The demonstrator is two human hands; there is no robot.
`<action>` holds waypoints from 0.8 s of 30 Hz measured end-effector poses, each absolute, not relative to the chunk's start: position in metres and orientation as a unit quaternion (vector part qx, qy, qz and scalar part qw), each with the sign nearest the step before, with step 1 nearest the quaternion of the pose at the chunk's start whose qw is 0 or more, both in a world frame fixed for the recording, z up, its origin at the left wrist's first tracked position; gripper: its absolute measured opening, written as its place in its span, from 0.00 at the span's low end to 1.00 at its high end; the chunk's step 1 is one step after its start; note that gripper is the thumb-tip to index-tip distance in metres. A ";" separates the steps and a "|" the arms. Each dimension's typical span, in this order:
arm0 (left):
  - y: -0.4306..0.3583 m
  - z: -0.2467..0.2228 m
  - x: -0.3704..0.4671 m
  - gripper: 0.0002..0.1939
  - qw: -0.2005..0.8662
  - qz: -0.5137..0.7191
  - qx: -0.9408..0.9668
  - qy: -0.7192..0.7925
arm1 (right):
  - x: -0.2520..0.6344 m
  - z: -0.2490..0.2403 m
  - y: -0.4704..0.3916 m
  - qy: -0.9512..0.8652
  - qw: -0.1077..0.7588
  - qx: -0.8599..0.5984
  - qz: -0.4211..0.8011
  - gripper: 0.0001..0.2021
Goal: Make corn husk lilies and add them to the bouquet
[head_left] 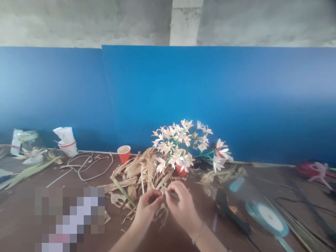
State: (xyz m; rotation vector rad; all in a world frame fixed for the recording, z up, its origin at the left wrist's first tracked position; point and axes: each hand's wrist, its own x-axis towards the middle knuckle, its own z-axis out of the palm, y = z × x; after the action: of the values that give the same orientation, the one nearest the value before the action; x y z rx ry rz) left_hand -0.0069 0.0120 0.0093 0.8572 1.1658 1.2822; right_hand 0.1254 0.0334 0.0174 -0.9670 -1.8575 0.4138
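Small pale piece (163, 191) (rather blurred) sits between pinched-together fingers (175, 187) of left hand (145, 209) and right hand (183, 207).

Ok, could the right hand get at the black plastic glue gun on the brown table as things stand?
Probably yes: the black glue gun lies near the right hand, with nothing tall between them, though that hand seems busy pinching a small pale piece.

The small pale piece (163, 191) is largely covered by the left hand (147, 206) and right hand (181, 206), the forearms (126, 242) are cropped by the lower edge, and the lower-left tabletop (28, 213) is pixelated.
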 end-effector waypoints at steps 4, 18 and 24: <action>0.012 0.008 -0.006 0.17 0.560 0.540 0.363 0.512 | 0.125 0.020 0.033 -0.772 0.477 -0.394 0.146 0.06; 0.013 0.004 -0.008 0.14 0.565 0.549 0.405 0.465 | 0.127 0.020 0.030 -0.795 0.447 -0.391 0.123 0.06; 0.013 0.003 -0.010 0.14 0.543 0.553 0.423 0.470 | 0.126 0.022 0.028 -0.796 0.458 -0.376 0.126 0.05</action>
State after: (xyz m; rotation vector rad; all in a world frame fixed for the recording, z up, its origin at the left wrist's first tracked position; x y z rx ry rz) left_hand -0.0101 0.0126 0.0027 1.0039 1.1164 1.3127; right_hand 0.1258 0.0278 0.0217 -0.9254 -1.9599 0.3103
